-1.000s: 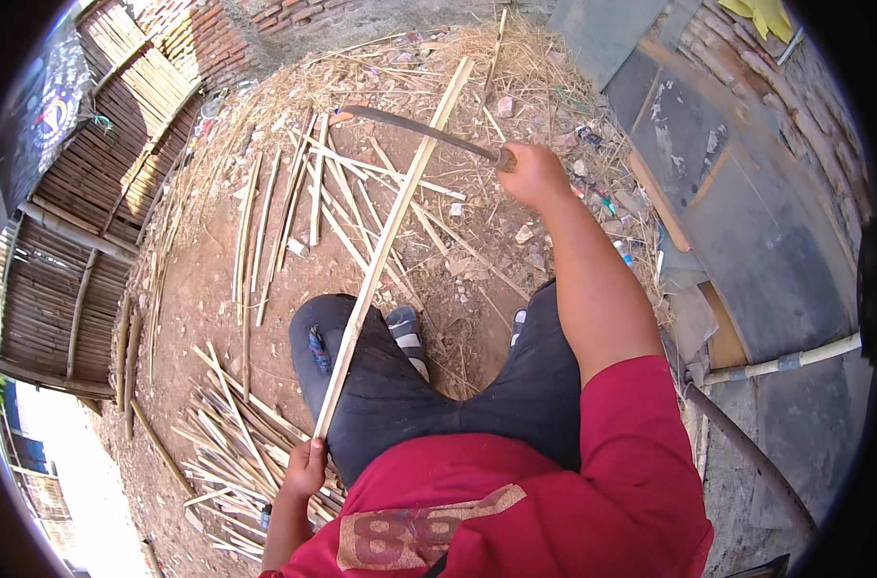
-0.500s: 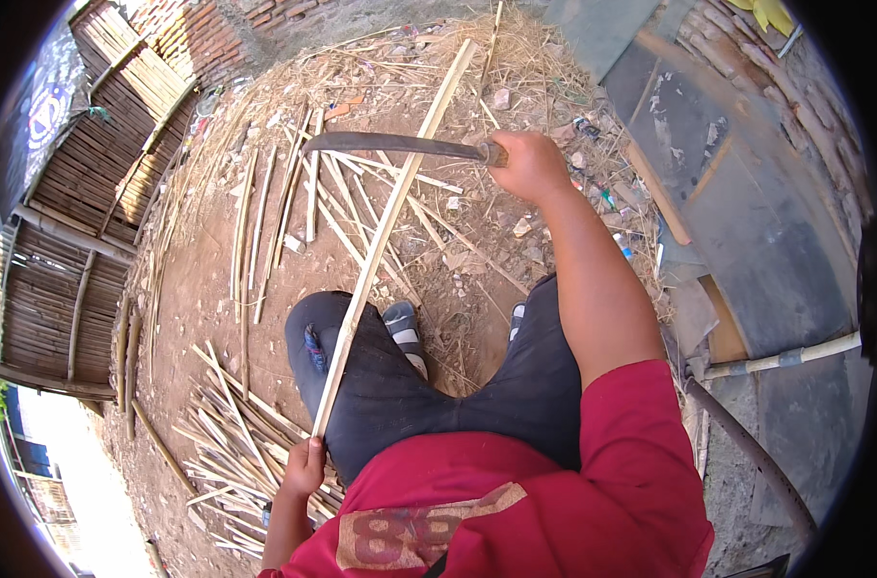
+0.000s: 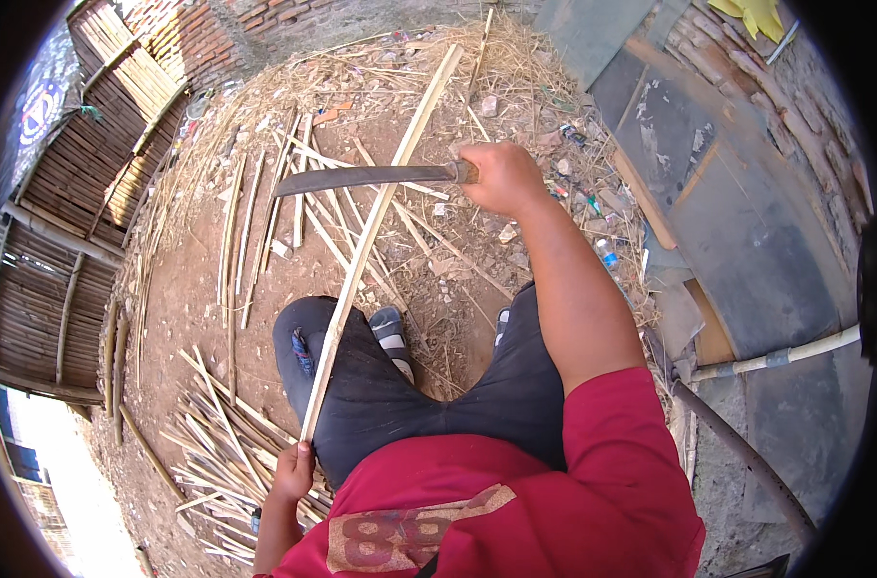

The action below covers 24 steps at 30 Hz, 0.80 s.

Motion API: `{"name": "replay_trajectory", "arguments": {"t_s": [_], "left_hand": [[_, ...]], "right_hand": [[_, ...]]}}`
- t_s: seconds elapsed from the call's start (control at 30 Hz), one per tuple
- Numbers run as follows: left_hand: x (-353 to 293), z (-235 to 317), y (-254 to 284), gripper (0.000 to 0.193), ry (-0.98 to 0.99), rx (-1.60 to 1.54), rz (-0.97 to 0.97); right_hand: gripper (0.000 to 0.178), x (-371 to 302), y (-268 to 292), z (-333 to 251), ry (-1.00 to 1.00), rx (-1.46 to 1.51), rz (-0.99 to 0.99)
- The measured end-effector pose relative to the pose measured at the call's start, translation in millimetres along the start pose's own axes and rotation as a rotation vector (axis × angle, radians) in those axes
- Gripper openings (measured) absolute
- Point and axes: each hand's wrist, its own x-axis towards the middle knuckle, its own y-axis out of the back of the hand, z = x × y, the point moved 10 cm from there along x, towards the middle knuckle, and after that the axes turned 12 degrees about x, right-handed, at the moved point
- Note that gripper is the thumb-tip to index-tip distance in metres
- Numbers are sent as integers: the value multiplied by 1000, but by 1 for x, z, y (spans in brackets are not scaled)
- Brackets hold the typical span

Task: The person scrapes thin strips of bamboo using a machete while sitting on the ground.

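A long pale bamboo strip (image 3: pixel 381 207) slants from my left hip, across my left thigh, to the far middle of the view. My left hand (image 3: pixel 293 470) is closed round its near end. In my right hand (image 3: pixel 504 177) is the wooden handle of a machete (image 3: pixel 361 177), held out beyond my knees. Its dark curved blade points left and crosses over the strip's upper part; whether it touches the strip I cannot tell. A heap of split bamboo strips (image 3: pixel 212 438) lies on the ground beside my left hip.
More strips (image 3: pixel 241 226) lie scattered on the dirt ahead. Slatted bamboo panels (image 3: pixel 58 308) stand at the left. At the right are dark boards (image 3: pixel 747 241) and a pole (image 3: pixel 747 458). Straw and rubble (image 3: pixel 516 77) lie by the far wall.
My right hand has brought the machete slightly nearer to me along the strip. The left hand keeps its hold on the near end. The whole view has shifted slightly.
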Motion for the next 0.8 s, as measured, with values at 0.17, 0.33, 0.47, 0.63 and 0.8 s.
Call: {"name": "replay_trajectory", "arguments": {"t_s": [0.17,0.33,0.47,0.63,0.8], "left_hand": [[1,6,3,57,-4,48,-4],[-1,10,1,60,24,66,4],[-1,2,2,58,-10,52,38],[-4,4,4,55,11,67,60],[-5,8,4,54,14,61,65]], "right_hand": [[29,-7,4,53,-289,109,79],[30,-6,5,31,-182,130,121],[27,-2,-8,7,-23,27,12],[27,-1,-7,14,-43,45,41],[41,-2,-15,30,-229,159,-11]]}}
